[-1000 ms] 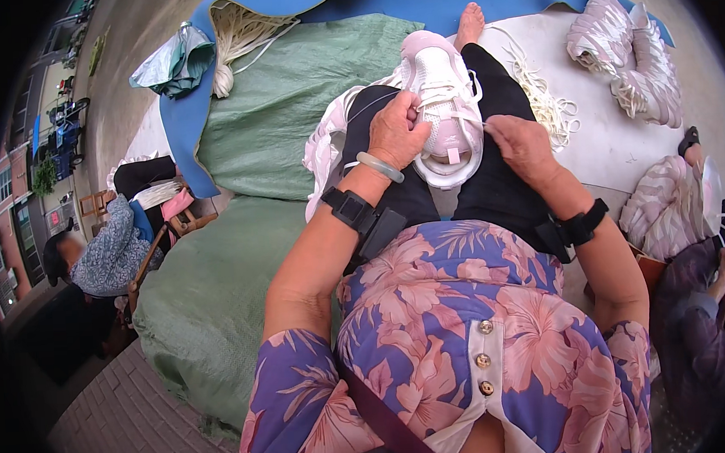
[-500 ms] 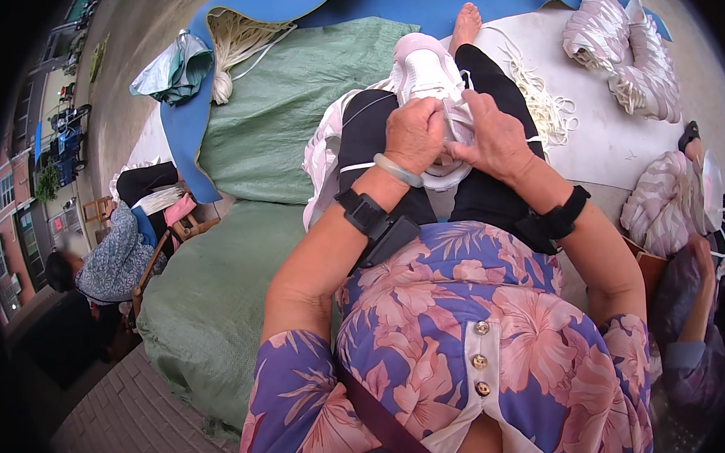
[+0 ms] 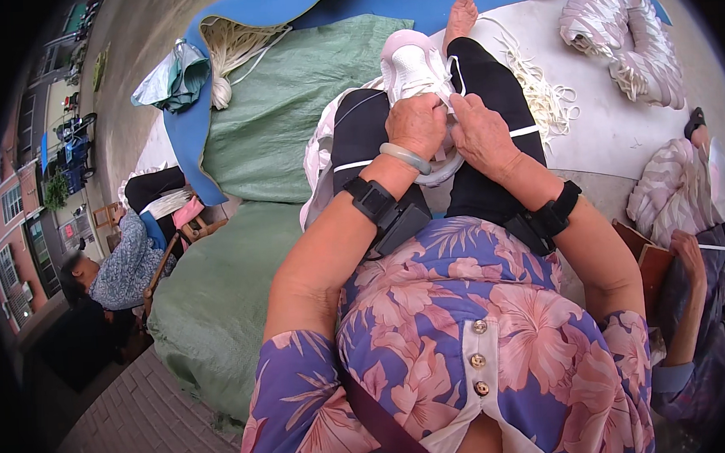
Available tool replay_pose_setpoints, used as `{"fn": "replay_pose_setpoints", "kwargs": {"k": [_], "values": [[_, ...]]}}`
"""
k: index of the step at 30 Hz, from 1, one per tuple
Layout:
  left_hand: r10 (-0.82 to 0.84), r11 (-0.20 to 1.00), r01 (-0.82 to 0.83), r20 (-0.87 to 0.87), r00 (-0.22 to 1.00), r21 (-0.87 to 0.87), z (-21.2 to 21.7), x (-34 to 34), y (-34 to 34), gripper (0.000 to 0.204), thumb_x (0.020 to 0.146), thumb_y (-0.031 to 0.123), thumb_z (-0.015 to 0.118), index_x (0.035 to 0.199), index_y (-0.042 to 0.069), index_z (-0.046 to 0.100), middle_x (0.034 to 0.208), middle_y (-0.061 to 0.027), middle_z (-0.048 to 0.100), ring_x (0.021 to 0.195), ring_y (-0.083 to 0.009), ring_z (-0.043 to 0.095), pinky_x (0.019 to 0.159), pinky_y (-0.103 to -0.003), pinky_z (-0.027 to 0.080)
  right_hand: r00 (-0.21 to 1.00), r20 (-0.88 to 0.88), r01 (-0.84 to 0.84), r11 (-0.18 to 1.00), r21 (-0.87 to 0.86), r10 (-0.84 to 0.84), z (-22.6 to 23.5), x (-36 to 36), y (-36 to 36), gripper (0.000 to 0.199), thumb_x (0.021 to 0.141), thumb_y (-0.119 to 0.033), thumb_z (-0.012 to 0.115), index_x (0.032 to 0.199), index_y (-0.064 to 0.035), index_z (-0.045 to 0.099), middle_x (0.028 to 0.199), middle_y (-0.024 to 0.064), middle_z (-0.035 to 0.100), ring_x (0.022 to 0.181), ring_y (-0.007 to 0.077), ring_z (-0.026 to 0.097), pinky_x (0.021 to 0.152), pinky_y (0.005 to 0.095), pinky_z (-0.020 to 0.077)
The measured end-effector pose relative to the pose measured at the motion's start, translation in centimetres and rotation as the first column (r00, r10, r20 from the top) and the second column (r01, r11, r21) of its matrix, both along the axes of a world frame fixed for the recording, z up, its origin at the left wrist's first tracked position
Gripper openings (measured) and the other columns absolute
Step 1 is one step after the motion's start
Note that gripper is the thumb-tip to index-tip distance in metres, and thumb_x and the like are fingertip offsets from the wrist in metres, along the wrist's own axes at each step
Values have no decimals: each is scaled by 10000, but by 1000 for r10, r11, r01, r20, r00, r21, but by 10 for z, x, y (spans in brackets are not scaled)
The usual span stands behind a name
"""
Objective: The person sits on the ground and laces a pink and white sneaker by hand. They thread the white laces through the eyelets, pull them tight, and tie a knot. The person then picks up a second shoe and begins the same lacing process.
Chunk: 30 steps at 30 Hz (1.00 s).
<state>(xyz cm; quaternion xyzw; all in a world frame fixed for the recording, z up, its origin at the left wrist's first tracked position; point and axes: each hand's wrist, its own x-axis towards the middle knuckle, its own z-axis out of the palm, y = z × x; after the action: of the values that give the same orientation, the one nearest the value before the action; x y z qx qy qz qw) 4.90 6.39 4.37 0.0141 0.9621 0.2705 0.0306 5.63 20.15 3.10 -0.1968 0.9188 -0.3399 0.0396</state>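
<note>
Both hands at laces (image 3: 429, 85) of pink/wht shoe (image 3: 409, 58): L hand (image 3: 416, 128), R hand (image 3: 483, 135); fingers curled, tips part. hidden, can't tell if clamped.

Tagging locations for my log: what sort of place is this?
Probably an outdoor, street-side work spot: block paving, a blue vehicle in the background, and a pile of pale laces nearby.
</note>
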Motion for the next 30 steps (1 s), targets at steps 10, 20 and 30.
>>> {"fn": "replay_pose_setpoints", "kwargs": {"k": [10,20,30], "values": [[-347,928,292,-247,905,-233,15,3,-8,73,733,121,549,678,74,557,703,-99,566,608,-294,584,510,-382,458,990,138,59,971,-231,-27,-13,2,11,509,694,-178,565,1140,14,413,889,226,556,816,384,573,748,440,466],[-266,864,160,-164,950,-476,52,58,-169,103,664,-3,514,636,52,432,701,-93,482,610,-287,494,507,-359,409,960,275,108,977,-183,-54,-20,-1,15,689,676,-196,584,1275,24,324,868,174,578,750,311,596,706,357,483],[96,440,333,413,906,-834,85,68,-230,198,763,261,624,831,75,637,934,-93,594,887,-295,561,715,-390,448,942,330,118,980,-158,-60,-14,-4,12,758,656,-209,631,1300,28,309,877,150,563,743,266,578,714,332,473]]}}
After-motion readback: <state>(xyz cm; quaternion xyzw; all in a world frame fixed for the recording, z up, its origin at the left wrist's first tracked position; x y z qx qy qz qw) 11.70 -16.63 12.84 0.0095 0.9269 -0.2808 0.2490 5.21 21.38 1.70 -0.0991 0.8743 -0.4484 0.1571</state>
